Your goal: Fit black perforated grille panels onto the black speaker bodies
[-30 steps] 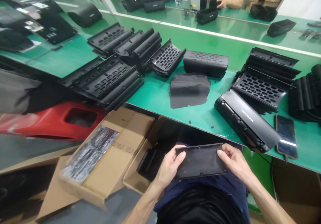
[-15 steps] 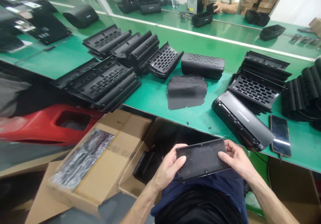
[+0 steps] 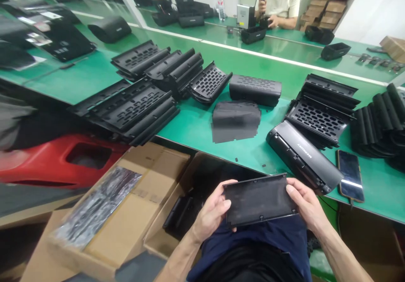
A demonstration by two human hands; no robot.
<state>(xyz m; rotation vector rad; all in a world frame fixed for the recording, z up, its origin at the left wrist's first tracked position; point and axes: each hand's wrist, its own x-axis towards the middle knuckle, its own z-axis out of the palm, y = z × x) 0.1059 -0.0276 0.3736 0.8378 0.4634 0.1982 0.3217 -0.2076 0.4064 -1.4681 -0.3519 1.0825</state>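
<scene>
While it hangs just below the near edge of the green table [image 3: 196, 126], the flat black panel [image 3: 258, 200] is clamped at its ends by the left hand [image 3: 212, 212] and right hand [image 3: 305, 204].

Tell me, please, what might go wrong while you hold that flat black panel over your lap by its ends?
1. The panel is pinched only at its short ends by the left hand and right hand, off the table; a loose grip could drop it toward the open box below.
2. The black casing juts toward the table edge just above the right hand; a raised hand might knock it off.
3. The phone beside it could slide too.
</scene>
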